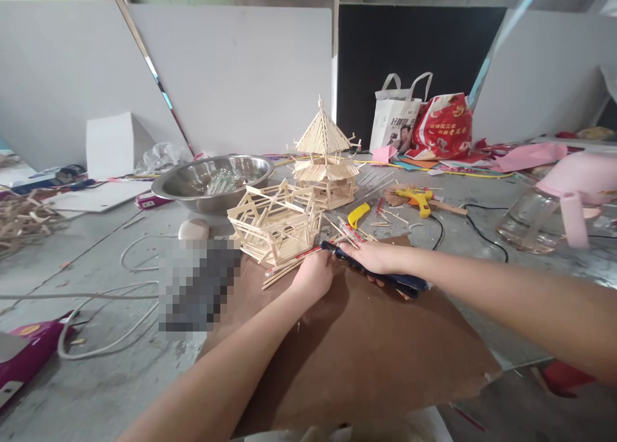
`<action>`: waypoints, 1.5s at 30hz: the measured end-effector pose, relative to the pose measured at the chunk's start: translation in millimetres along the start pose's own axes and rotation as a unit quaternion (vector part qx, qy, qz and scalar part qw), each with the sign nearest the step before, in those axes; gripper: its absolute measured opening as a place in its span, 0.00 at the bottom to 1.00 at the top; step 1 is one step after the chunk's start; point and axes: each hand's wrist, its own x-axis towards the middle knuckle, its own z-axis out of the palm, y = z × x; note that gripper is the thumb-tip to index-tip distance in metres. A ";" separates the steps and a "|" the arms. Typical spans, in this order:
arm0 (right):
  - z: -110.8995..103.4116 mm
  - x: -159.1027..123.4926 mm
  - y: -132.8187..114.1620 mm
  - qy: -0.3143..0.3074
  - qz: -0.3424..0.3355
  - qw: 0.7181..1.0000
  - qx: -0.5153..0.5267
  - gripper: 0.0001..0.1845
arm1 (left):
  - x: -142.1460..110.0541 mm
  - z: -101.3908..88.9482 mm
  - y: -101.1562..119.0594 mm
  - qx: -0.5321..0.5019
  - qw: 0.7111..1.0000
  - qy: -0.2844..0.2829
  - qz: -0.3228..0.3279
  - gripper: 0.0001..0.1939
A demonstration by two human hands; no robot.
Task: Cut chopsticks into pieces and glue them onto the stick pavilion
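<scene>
Over the brown board [366,352], the right hand [369,257] grips blue-handled pliers [403,282], the left hand [314,275] curled closed at their tip, contents unclear, near the stick framework [284,248]: seemingly a cutting step, calling for a steady squeeze.

Your bare left forearm [245,342] reaches up from the lower edge of view, the left hand [315,274] curled inward like a loose fist. Your right forearm [491,288] enters from the right, also bare; the right hand [370,257], back uppermost, clasps firmly just beside the left.
</scene>
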 end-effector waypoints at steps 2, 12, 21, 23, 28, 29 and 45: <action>-0.2 1.1 -0.1 -0.003 0.010 1.000 0.005 0.38 | 1.7 1.2 0.1 0.016 1.000 -0.008 -0.003 0.10; -0.2 2.9 -5.7 -0.006 0.044 0.999 0.007 0.36 | 5.1 2.4 1.7 0.032 0.999 -0.003 -0.021 0.11; -0.3 3.2 -2.3 -0.010 0.032 0.999 0.019 0.37 | 3.0 1.4 1.7 0.022 1.000 0.003 -0.013 0.10; -1.5 3.3 1.6 -0.024 0.014 0.999 0.031 0.37 | 1.0 2.0 2.0 0.016 0.999 0.010 -0.029 0.10; -5.8 -4.8 5.7 -0.013 -0.096 0.992 -0.083 0.26 | -4.3 3.2 5.3 -0.047 0.996 0.046 -0.063 0.12; -6.0 -8.4 4.7 0.011 -0.100 0.988 -0.120 0.22 | -5.1 2.6 6.6 -0.063 0.995 0.054 -0.059 0.13; 8.4 -44.6 8.9 0.286 -0.222 0.910 -0.202 0.20 | -20.3 -23.5 26.3 -0.359 0.933 -0.008 0.007 0.16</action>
